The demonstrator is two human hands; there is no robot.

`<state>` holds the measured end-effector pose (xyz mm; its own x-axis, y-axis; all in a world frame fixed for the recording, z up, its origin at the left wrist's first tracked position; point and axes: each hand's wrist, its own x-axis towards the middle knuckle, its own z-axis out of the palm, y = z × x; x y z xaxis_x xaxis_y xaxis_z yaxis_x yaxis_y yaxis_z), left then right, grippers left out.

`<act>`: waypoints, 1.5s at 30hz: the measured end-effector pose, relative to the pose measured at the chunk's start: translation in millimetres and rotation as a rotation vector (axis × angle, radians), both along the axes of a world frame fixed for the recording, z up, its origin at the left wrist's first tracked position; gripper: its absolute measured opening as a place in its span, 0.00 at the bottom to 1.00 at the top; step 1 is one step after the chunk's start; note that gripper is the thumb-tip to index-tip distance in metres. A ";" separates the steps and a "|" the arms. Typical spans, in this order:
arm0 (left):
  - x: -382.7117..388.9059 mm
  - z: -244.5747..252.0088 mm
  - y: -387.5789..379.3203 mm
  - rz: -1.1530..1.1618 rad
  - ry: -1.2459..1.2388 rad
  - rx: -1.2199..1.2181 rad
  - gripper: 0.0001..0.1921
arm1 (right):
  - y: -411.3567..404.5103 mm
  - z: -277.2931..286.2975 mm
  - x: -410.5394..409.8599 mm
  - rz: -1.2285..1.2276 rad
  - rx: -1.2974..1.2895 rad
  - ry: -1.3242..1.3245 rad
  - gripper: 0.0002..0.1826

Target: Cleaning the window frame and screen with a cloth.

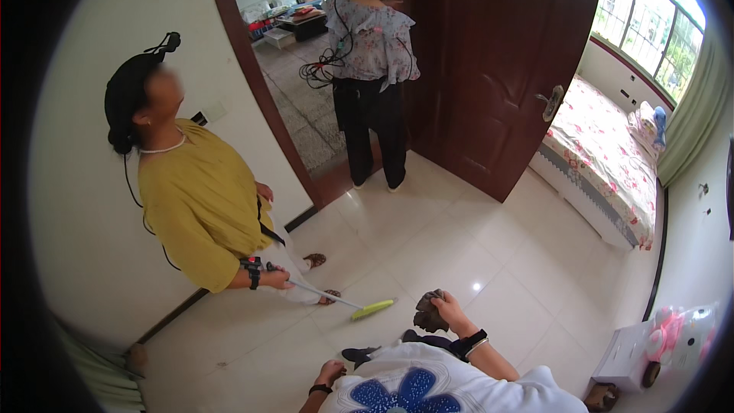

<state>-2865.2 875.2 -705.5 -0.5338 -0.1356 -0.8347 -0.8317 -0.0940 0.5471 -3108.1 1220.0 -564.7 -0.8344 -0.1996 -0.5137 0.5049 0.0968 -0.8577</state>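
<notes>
My right hand (453,313) grips a crumpled dark grey-brown cloth (431,311), held out in front of my body above the tiled floor. Low at my other side is my left hand (331,373), beside my white shirt (504,391) with its blue flower print. Its fingers look loosely curled, and whether anything is inside them cannot be seen. Past my hands, a person in a mustard top (195,201) holds the pale handle of a broom (373,308) with a yellow-green head, which is down at the floor.
Another person in a floral blouse (373,34) stands in the doorway by an open dark wooden door (487,69). A bed (608,166) with flowered bedding is at the right under a window. A white cabinet (622,358) with a wrapped plush toy (688,335) stands at lower right.
</notes>
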 end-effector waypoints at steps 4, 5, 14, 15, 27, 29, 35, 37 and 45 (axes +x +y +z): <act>-1.7 -2.1 -4.5 -0.105 -0.020 -0.069 0.10 | -3.5 3.8 1.5 -0.034 -0.014 -0.011 0.12; -1.7 -1.9 -4.1 -0.107 -0.020 -0.070 0.10 | -3.4 4.0 1.4 -0.035 -0.021 -0.022 0.12; -10.1 5.2 -5.1 -0.056 -0.017 -0.100 0.10 | -4.9 0.8 0.2 -0.047 -0.056 -0.033 0.13; -10.1 4.7 -4.6 -0.065 -0.024 -0.108 0.10 | -3.8 -0.6 0.9 -0.031 -0.064 -0.029 0.13; -3.1 0.7 -4.2 -0.083 -0.008 -0.124 0.12 | -2.2 -8.5 9.5 -0.007 -0.022 -0.027 0.12; -3.3 1.2 -1.7 -0.113 -0.008 -0.150 0.11 | -2.4 -9.2 10.0 -0.011 0.002 -0.013 0.12; -2.2 7.7 3.5 -0.092 0.020 -0.099 0.09 | -3.4 -10.2 10.7 0.010 -0.050 -0.017 0.12; -1.9 9.0 6.2 -0.105 0.019 -0.125 0.09 | -2.4 -16.1 10.6 0.013 -0.044 -0.011 0.13; 3.6 9.6 6.7 -0.210 0.032 -0.190 0.11 | -4.4 -8.6 13.0 0.036 -0.010 -0.040 0.15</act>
